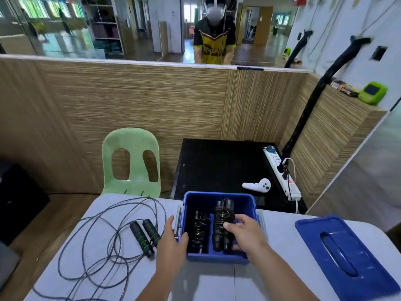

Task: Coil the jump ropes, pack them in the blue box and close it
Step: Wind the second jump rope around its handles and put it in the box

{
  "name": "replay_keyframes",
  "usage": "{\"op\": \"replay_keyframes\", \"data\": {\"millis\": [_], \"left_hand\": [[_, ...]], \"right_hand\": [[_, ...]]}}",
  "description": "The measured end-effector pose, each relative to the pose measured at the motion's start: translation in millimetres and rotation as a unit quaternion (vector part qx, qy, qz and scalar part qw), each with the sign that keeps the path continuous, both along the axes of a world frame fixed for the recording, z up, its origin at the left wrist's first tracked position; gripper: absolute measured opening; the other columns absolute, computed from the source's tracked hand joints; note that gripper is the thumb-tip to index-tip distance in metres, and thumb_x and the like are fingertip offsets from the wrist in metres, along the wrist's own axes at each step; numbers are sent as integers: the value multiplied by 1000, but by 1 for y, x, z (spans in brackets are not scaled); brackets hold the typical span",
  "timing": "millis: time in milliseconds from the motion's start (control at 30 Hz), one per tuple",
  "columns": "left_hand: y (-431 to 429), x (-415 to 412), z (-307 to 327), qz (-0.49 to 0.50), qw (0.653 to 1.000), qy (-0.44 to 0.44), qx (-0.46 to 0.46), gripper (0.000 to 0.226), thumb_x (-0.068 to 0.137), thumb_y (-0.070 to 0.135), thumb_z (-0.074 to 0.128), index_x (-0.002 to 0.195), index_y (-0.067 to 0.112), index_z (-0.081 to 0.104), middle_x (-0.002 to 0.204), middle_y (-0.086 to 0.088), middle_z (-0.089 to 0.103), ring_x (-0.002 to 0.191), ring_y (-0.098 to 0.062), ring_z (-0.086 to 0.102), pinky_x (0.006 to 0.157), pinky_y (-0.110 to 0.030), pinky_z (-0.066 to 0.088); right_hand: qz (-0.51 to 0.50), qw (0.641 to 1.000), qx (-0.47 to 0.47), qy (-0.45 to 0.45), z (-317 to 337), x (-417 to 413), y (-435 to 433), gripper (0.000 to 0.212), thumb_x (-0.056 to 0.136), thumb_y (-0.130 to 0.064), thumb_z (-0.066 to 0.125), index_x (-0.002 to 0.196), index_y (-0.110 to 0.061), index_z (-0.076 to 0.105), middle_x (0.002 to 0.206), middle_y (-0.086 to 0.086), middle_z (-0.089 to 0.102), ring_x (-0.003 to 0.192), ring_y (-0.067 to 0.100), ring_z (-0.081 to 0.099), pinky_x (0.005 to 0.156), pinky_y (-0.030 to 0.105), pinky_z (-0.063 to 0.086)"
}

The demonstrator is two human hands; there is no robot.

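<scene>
My left hand [171,242], grip spread, flat against blue box [217,198] left wall. Right hand [245,232] grip pinches coiled rope [221,218] inside box, fingertips hidden. Loose rope [137,232] left of box, cord cut off. Lid [312,233] right.
</scene>
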State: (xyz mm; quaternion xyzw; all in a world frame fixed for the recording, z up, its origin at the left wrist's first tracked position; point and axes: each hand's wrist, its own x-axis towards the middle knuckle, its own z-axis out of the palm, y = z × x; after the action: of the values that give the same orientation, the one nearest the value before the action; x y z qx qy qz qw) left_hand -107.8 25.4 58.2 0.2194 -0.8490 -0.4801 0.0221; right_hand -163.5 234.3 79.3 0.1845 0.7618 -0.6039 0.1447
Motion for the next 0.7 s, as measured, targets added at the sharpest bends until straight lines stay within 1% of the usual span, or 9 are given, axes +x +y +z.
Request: {"op": "replay_keyframes", "data": {"millis": [67, 100, 233, 300, 400, 467, 567, 633, 700], "left_hand": [[0, 5, -3, 1, 1000, 6, 4, 65, 100, 27, 60, 157, 28, 31, 58, 1, 53, 55, -14, 54, 52, -25, 37], [0, 8, -3, 0, 1000, 9, 5, 64, 100, 27, 60, 157, 29, 32, 57, 2, 54, 54, -14, 54, 52, -25, 37], [1, 18, -5, 4, 1000, 22, 18, 61, 100, 29, 60, 155, 30, 34, 68, 3, 62, 63, -12, 59, 57, -26, 43], [2, 22, -5, 5, 999, 24, 24, 58, 101, 31, 60, 154, 29, 38, 68, 4, 61, 63, -12, 58, 57, -27, 43], [3, 27, -3, 11, 999, 26, 26, 55, 101, 30, 61, 152, 28, 41, 75, 9, 61, 68, -9, 58, 58, -21, 43], [3, 29, -2, 12, 999, 27, 27, 55, 101, 30, 61, 151, 28, 41, 84, 18, 61, 74, -4, 58, 62, -16, 43], [3, 31, -1, 6, 999, 29, 27, 56, 100, 31, 62, 152, 29, 41, 94, 34, 52, 82, 3, 56, 67, -10, 43], [2, 31, 0, 4, 999, 29, 28, 55, 100, 30, 62, 151, 30, 41, 92, 35, 49, 81, 4, 55, 68, -10, 43], [2, 31, 0, 4, 999, 28, 28, 54, 101, 30, 61, 151, 30, 42, 85, 31, 49, 77, 2, 55, 68, -11, 43]], "right_hand": [[12, 999, 41, -7, 1, -4, -3, 28, 89, -22, 76, 115, -20, 66, 106, 5, 73, 92, 26, 72, 63, 39, 64], [14, 998, 54, -12, -1, -6, -4, 28, 90, -22, 75, 116, -19, 66, 106, 4, 72, 91, 25, 72, 61, 37, 63], [23, 995, 91, -43, -13, -11, -9, 37, 91, -21, 75, 125, -15, 61, 106, 2, 68, 82, 22, 68, 60, 38, 62], [12, 994, 92, -64, -20, -12, -11, 39, 91, -19, 75, 126, -13, 60, 102, 4, 69, 80, 22, 67, 60, 40, 62], [-2, 993, 76, -90, -31, -14, -12, 46, 91, -18, 75, 132, -13, 57, 112, 7, 68, 93, 27, 67, 60, 40, 62], [-6, 993, 66, -100, -36, -15, -12, 51, 92, -17, 74, 138, -16, 53, 119, 8, 65, 100, 28, 65, 60, 38, 60], [-6, 992, 63, -107, -44, -16, -12, 52, 92, -15, 73, 140, -19, 52, 112, 3, 64, 98, 25, 64, 64, 38, 58], [-2, 992, 64, -112, -50, -15, -14, 53, 93, -11, 71, 140, -20, 50, 108, 0, 61, 94, 24, 63, 65, 38, 56], [3, 991, 68, -116, -55, -16, -14, 54, 93, -9, 70, 141, -20, 48, 108, -1, 60, 92, 22, 63, 63, 36, 55]]}}
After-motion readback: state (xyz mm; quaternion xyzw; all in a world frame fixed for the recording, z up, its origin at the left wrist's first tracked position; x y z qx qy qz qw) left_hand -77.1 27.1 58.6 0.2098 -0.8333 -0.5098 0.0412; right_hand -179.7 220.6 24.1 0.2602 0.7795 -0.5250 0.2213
